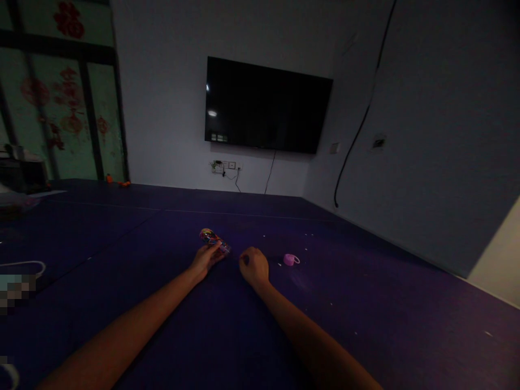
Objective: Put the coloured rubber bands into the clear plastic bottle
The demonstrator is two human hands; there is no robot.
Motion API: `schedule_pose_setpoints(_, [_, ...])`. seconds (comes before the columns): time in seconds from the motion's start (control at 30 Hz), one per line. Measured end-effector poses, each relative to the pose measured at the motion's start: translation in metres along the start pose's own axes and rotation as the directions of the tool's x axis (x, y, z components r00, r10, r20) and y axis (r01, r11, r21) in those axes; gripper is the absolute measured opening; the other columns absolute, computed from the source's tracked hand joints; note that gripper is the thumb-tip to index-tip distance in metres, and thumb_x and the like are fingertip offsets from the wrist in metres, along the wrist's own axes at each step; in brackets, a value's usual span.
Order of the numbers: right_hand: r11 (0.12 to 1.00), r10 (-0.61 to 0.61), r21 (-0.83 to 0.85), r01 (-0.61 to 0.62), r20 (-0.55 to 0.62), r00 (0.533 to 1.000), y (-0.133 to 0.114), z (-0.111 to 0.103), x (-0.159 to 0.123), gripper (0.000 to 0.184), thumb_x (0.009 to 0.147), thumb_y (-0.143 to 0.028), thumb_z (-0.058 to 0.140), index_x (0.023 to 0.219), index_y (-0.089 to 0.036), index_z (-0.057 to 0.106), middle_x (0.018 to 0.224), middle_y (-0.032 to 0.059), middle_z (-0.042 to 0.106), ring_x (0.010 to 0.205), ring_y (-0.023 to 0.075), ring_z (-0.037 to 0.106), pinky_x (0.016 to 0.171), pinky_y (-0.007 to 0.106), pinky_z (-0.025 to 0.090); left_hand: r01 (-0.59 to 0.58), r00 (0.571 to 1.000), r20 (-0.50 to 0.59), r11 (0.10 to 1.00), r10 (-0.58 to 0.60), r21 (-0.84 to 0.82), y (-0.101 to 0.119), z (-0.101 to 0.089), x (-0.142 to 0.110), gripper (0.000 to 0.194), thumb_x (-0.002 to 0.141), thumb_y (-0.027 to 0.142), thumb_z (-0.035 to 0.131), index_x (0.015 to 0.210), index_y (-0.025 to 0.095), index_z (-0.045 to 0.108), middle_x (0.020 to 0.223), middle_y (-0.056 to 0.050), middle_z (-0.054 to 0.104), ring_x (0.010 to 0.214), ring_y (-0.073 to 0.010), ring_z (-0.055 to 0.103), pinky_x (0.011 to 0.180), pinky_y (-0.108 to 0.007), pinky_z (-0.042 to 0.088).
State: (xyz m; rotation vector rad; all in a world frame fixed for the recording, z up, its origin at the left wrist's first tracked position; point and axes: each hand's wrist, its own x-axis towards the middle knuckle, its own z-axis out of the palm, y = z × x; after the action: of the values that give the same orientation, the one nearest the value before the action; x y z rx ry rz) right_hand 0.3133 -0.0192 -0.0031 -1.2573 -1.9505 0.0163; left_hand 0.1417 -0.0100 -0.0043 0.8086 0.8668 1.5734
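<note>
Both my arms reach forward over a dark purple mat point(365, 303). My left hand point(206, 258) lies on the near end of a small multicoloured tube-like object point(213, 239) that rests on the mat; its fingers look closed on it. My right hand point(254, 266) sits a little to the right, curled into a loose fist on the mat, and anything inside it is hidden. A small pink cap-like piece with a loop point(290, 259) lies on the mat just right of my right hand, apart from it.
A dark wall-mounted screen point(266, 105) hangs ahead, with sockets and cables point(226, 166) below it. A black cable point(357, 135) runs down the right wall. A white looped cord point(24, 265) lies at the left. Small orange items point(119, 182) sit at the far mat edge.
</note>
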Motion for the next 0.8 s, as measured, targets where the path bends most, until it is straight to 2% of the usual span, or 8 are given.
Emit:
schedule_pose_setpoints(0.07, [0.995, 0.054, -0.083, -0.050, 0.053, 0.997, -0.0007, -0.0014, -0.0007, 0.021, 0.079, -0.021, 0.047, 0.076, -0.020, 0.068, 0.078, 0.0070, 0.069, 0.074, 0.0189, 0.062, 0.069, 0.027, 0.044, 0.017, 1.000, 0.004, 1.000, -0.017, -0.009, 0.0001, 0.0001, -0.0004, 0.011, 0.073, 0.018, 0.073, 0.076, 0.012, 0.064, 0.071, -0.004, 0.070, 0.063, -0.0132, 0.066, 0.065, -0.025, 0.056])
schedule_pose_setpoints(0.13, [0.995, 0.068, -0.080, -0.059, 0.111, 0.991, -0.0001, -0.0012, -0.0007, 0.026, 0.083, -0.021, 0.043, 0.077, -0.020, 0.068, 0.074, 0.0053, 0.069, 0.070, 0.0170, 0.062, 0.065, 0.024, 0.042, 0.031, 0.999, 0.014, 0.999, -0.031, -0.011, 0.0006, 0.0005, -0.0019, 0.011, 0.073, 0.018, 0.073, 0.076, 0.012, 0.065, 0.070, -0.005, 0.070, 0.063, -0.0141, 0.067, 0.066, -0.026, 0.057])
schedule_pose_setpoints(0.23, [0.999, -0.011, 0.035, 0.005, 0.177, 0.984, 0.0021, -0.0006, 0.0005, 0.030, 0.083, -0.015, 0.040, 0.078, -0.021, 0.068, 0.078, 0.0028, 0.069, 0.075, 0.0154, 0.063, 0.069, 0.023, 0.042, 0.041, 0.999, 0.026, 0.999, -0.041, -0.013, 0.0016, 0.0015, -0.0041, 0.011, 0.073, 0.018, 0.073, 0.077, 0.011, 0.066, 0.068, -0.005, 0.069, 0.061, -0.0142, 0.066, 0.067, -0.027, 0.057])
schedule_pose_setpoints(0.33, [0.983, -0.139, 0.145, 0.112, 0.193, 0.971, 0.0031, -0.0011, 0.0017, 0.033, 0.081, -0.010, 0.039, 0.085, -0.022, 0.069, 0.089, 0.0020, 0.070, 0.085, 0.0155, 0.062, 0.078, 0.024, 0.043, 0.046, 0.999, 0.028, 0.999, -0.046, -0.023, 0.0025, 0.0023, -0.0047, 0.010, 0.073, 0.017, 0.073, 0.076, 0.011, 0.066, 0.068, -0.005, 0.069, 0.062, -0.0140, 0.066, 0.067, -0.027, 0.056])
schedule_pose_setpoints(0.4, [0.977, -0.174, 0.158, 0.145, 0.192, 0.966, 0.0023, -0.0018, 0.0018, 0.034, 0.080, -0.009, 0.040, 0.089, -0.022, 0.070, 0.093, 0.0022, 0.069, 0.089, 0.0158, 0.061, 0.081, 0.025, 0.043, 0.050, 0.998, 0.026, 0.998, -0.049, -0.033, 0.0031, 0.0026, -0.0041, 0.010, 0.073, 0.017, 0.072, 0.075, 0.011, 0.065, 0.068, -0.005, 0.069, 0.063, -0.0136, 0.066, 0.067, -0.026, 0.056])
schedule_pose_setpoints(0.6, [0.996, -0.086, 0.003, 0.087, 0.210, 0.974, -0.0015, -0.0023, 0.0013, 0.029, 0.078, -0.009, 0.043, 0.081, -0.021, 0.070, 0.084, 0.0047, 0.069, 0.086, 0.0182, 0.060, 0.080, 0.029, 0.045, 0.063, 0.998, 0.010, 0.997, -0.063, -0.048, 0.0054, 0.0039, -0.0040, 0.009, 0.076, 0.015, 0.069, 0.071, 0.012, 0.063, 0.067, -0.003, 0.067, 0.062, -0.0115, 0.065, 0.068, -0.024, 0.055])
schedule_pose_setpoints(0.7, [0.983, -0.182, 0.075, 0.167, 0.275, 0.944, -0.0019, -0.0018, 0.0028, 0.034, 0.075, -0.004, 0.042, 0.081, -0.023, 0.070, 0.084, 0.0029, 0.068, 0.090, 0.0168, 0.059, 0.082, 0.028, 0.045, 0.072, 0.997, 0.020, 0.997, -0.072, -0.037, 0.0066, 0.0044, -0.0060, 0.008, 0.076, 0.015, 0.070, 0.072, 0.012, 0.064, 0.068, -0.004, 0.068, 0.063, -0.0119, 0.065, 0.068, -0.024, 0.055])
schedule_pose_setpoints(0.8, [0.947, -0.310, 0.172, 0.272, 0.270, 0.912, -0.0020, -0.0017, 0.0042, 0.044, 0.070, 0.001, 0.040, 0.090, -0.024, 0.070, 0.095, 0.0016, 0.068, 0.099, 0.0158, 0.057, 0.091, 0.029, 0.043, 0.074, 0.997, 0.028, 0.997, -0.073, -0.026, 0.0069, 0.0040, -0.0070, 0.008, 0.074, 0.016, 0.071, 0.074, 0.012, 0.065, 0.071, -0.005, 0.069, 0.065, -0.0130, 0.066, 0.068, -0.024, 0.055])
